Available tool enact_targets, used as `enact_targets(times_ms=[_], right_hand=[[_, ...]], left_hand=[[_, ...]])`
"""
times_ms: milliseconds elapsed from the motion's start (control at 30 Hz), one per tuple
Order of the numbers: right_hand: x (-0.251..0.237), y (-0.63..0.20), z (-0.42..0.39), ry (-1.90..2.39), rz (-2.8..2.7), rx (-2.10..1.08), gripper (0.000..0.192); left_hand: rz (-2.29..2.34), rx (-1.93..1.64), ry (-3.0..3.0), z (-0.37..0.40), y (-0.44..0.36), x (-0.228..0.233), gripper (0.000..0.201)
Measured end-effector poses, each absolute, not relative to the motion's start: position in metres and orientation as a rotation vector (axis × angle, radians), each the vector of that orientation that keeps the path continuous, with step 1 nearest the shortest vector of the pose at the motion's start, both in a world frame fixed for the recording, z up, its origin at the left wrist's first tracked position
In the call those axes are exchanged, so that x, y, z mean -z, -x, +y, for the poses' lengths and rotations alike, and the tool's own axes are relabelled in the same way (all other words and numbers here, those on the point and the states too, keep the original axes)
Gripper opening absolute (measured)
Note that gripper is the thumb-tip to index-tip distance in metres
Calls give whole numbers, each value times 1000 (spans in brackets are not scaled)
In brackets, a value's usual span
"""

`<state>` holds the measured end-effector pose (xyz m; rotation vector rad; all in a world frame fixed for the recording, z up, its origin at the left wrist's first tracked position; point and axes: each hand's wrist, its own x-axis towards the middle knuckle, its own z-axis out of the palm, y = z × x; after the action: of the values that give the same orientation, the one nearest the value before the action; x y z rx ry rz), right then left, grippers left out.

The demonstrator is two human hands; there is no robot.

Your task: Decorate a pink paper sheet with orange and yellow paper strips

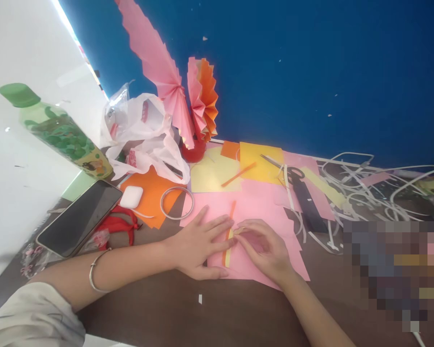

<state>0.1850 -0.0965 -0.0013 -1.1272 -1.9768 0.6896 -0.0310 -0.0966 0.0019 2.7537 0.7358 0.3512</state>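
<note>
Pink paper (253, 202) lies flat under the left hand (198, 248), fingers spread to pin it, while the right hand (264, 248) pinches a yellow strip (228, 250).

A dark brown table (188, 318) is carrying craft clutter. A pink sheet (264, 202) is lying at its middle, with yellow paper (213, 176) and orange paper (154, 193) lying beyond it. A phone (80, 218) is resting at the left beside a green bottle (61, 132), an earbud case (131, 196) and a plastic bag (144, 140). Scissors (296, 180) and white strips (369, 188) are sprawling to the right.
</note>
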Motion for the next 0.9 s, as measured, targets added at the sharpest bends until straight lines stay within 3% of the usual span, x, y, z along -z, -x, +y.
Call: enact_targets(times_ms=[333,500,667,900], right_hand=[[-2,-184,-101,1011,-2030,-581,26],[1,-179,-101,1173,-1843,-690,17],[5,-169,-90,1315,-1574,-770,31],[10,-162,-84,1392,-1507,-843,30]], left_hand=[[802,-338,-2761,-98,30,-3,65],[800,-356,-2761,-98,30,-1,65],[793,-312,-2749,-98,31,-2,65],[811,-363,-2719,-99,31,-1,64]])
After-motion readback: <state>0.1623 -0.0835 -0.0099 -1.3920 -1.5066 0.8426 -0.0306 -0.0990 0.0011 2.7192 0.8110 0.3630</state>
